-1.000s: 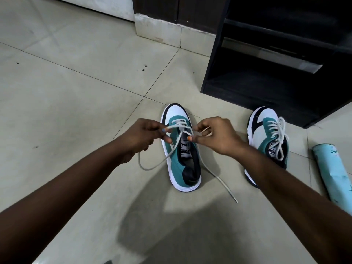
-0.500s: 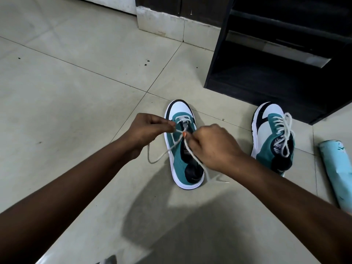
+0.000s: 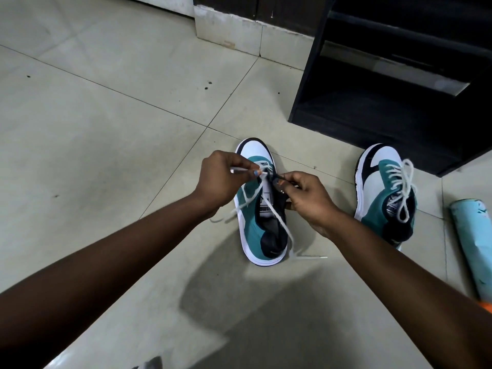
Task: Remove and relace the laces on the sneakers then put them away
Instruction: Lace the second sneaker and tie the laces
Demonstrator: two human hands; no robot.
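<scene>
Two teal, white and black sneakers stand on the tiled floor. The near sneaker [image 3: 254,235] in the middle is only partly laced; its white lace [image 3: 279,222] runs loose over the tongue and trails to the floor on both sides. My left hand [image 3: 221,179] pinches one tip of this lace just above the front eyelets. My right hand [image 3: 306,195] grips the sneaker's right eyelet flap beside the tongue. The second sneaker [image 3: 383,187] stands to the right, fully laced with a tied bow.
A black shoe rack [image 3: 386,102] with open shelves stands right behind the sneakers. A light blue roll [image 3: 471,246] lies on the floor at the far right. A wall base [image 3: 226,30] runs along the back. Bare floor tiles [image 3: 93,129] spread to the left.
My left hand has lifted the lace tip over the front eyelets. My right hand let go of the other lace strand and moved onto the sneaker's right flap; that strand now lies loose.
</scene>
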